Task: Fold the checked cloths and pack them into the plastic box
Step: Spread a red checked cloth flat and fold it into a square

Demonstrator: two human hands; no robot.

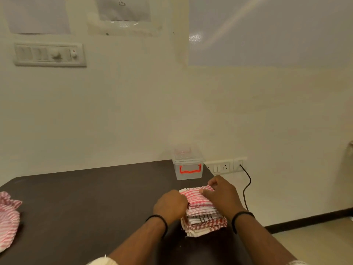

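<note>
Both hands gripped a stack of folded checked cloths [202, 211] on the dark worktop [95, 197], left hand [170, 205] curled on its side, right hand [219, 194] pinching the top, likely to carry it to the lidded plastic box [188, 164] behind; unfolded cloths [8, 217] lay cut off at left.

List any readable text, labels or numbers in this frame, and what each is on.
No readable text anywhere.
Papers on the wall: only part of a line drawing shows, no words legible.
Switch panel: no markings legible.
Socket plate: none legible.
Plastic box: no label visible, only a red handle.
Stack of cloths: checked patterns, no print.
</note>
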